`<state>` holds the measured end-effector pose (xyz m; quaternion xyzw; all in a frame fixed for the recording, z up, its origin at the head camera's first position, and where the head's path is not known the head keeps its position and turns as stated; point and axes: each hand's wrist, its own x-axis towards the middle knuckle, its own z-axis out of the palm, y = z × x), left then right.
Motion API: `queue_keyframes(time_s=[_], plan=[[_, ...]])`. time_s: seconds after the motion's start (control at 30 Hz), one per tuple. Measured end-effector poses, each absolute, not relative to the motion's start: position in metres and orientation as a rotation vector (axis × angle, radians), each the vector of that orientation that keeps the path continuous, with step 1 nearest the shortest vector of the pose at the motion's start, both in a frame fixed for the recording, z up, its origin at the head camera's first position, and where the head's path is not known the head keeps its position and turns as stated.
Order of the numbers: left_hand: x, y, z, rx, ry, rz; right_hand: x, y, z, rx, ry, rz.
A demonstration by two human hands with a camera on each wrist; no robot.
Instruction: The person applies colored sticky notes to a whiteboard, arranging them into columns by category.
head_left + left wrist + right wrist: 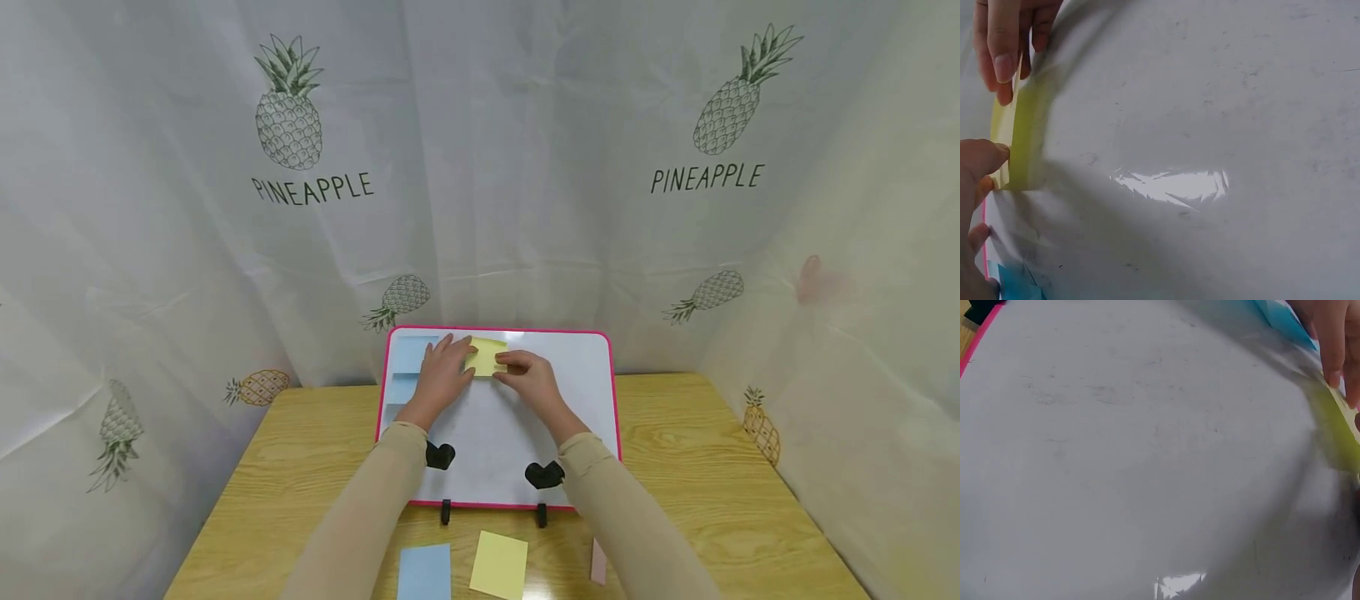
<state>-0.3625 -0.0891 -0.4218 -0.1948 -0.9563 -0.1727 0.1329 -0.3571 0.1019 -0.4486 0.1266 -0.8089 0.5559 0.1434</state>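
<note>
"Aligning what, and with which grip?"

"A yellow note. My left hand pinches its left edge and my right hand its right edge, the fingers drawn narrow on each side."

"Where does it sit?"

"High on the whiteboard, near the top, to the right of the blue notes. The left wrist view shows it nearly edge-on; whether its whole back touches the surface, I cannot tell."

"Which step is represented?"

"Placement before pressing, I judge: the note is spanned between my hands, its upper edge slightly bowed."

"What does the next move call for?"

"Level edges, then fingertips smoothed across it so that it lies flat; releasing one side early could leave it skewed. A second yellow square and a blue square lie on the table, nearer me."
</note>
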Motion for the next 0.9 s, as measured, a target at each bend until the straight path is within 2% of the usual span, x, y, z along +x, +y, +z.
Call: queue_keyframes(time_s=[0.2,0.9], plan=[[-0.363,-0.091,-0.426,-0.551,-2.778,-0.451,-0.365,0.098,-0.443,0.462,-2.4,1.294],[-0.363,-0.087,-0.439,-0.531,-2.799,-0.458,-0.38,0.088,-0.447,0.482,-2.476,0.831]])
